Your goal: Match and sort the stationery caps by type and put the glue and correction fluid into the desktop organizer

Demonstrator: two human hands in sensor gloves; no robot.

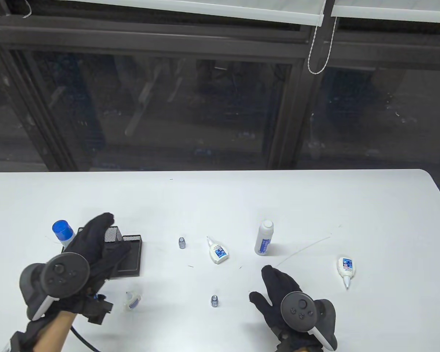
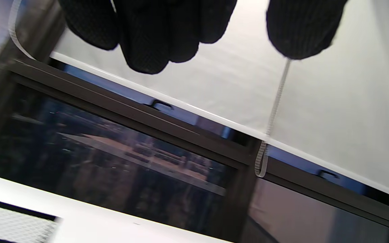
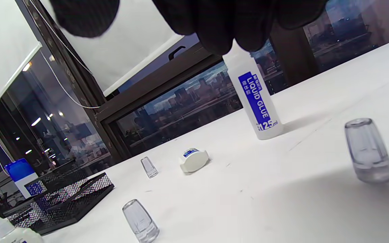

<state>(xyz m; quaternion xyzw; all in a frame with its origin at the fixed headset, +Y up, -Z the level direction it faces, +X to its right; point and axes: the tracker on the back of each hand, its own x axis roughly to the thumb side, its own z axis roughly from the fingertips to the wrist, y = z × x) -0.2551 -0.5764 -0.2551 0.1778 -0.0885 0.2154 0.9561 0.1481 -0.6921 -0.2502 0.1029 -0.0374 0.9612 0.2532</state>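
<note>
Hovering with fingers extended and holding nothing, the left hand hangs above the black mesh desktop organizer at the table's left side; its fingertips appear straight and empty in the left wrist view. Right hand: flat near the front edge, fingers relaxed and spread, gripping nothing. Item, liquid glue bottle: upright, uncapped, white with blue label, just beyond the right hand's fingertips. Item, correction fluid bottle: lying on its side, nozzle bare, left of the glue bottle and between the two hands. Item, second correction fluid bottle: lying to the right of the right hand, nozzle toward the front edge. Item, third small bottle: lying near the left wrist, in front of the organizer. Item, blue-capped bottle: standing just behind the organizer's left corner. Item, clear cap: upright, between organizer and middle correction fluid. Item, second clear cap: upright, left of the right hand. Surface: white table.
</note>
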